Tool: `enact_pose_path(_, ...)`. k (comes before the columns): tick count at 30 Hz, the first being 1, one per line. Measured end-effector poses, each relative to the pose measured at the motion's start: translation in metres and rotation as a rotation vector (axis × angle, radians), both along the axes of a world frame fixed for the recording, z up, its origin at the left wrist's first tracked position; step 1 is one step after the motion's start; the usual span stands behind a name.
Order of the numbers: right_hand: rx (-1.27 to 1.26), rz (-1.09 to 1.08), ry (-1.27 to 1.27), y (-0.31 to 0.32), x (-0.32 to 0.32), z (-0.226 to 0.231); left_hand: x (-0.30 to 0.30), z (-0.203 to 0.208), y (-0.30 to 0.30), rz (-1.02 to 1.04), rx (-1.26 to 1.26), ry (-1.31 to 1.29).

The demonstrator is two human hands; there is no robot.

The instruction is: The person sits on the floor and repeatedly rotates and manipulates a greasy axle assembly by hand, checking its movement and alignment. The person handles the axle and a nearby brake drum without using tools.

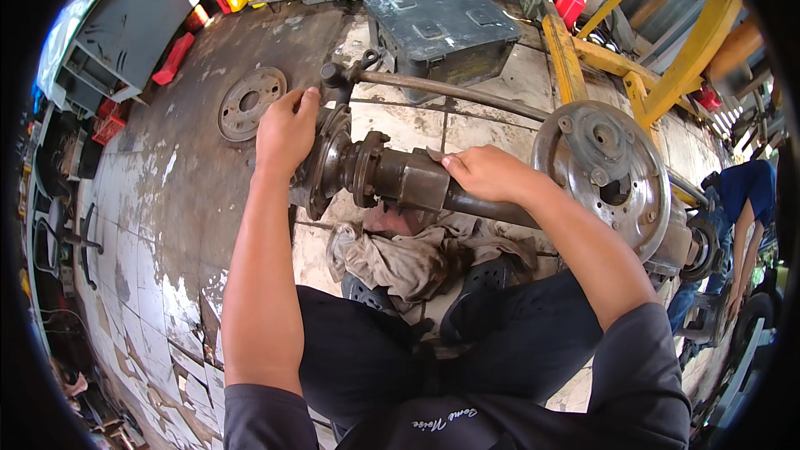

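Note:
A greasy vehicle axle (496, 204) lies crosswise before my knees. My left hand (286, 135) is closed at its left end, beside the round flange (329, 158); most of its fingertips are hidden. My right hand (493, 173) is closed over the axle tube, thumb by the square block (423, 181). A small flat brown edge (435, 153) shows at that thumb; I cannot tell whether it is a loose piece. Behind runs a long steel rod (450, 87) with a joint at its left end. A round backing plate (642, 208) stands at the right end.
A loose round plate (237, 127) lies on the stained floor. Beyond the axle stands a dark lidded box (442, 17). Crumpled rags (400, 262) lie between my shoes. A yellow frame (567, 58) rises at the right, where another person (746, 192) bends over. A grey cabinet (137, 21) is at left.

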State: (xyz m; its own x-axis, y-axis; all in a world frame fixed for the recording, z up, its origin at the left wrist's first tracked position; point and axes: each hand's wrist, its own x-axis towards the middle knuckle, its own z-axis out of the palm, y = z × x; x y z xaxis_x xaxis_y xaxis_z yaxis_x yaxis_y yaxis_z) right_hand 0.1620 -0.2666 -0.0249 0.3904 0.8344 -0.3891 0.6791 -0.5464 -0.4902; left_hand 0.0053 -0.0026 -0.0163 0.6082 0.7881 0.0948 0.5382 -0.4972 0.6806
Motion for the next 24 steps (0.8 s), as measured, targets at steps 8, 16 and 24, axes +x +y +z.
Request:
enact_pose_path(8,-0.013,0.007,0.095,0.008,-0.005,0.013,0.000,0.002,0.003,0.003,0.004,0.018)
enact_pose_path(16,0.079,0.032,0.143,0.007,-0.013,0.023,-0.003,0.000,0.003,-0.019,0.011,0.019)
enact_pose_path(24,0.142,0.049,0.122,0.007,-0.013,0.006,0.001,0.004,-0.005,-0.048,0.022,-0.001)
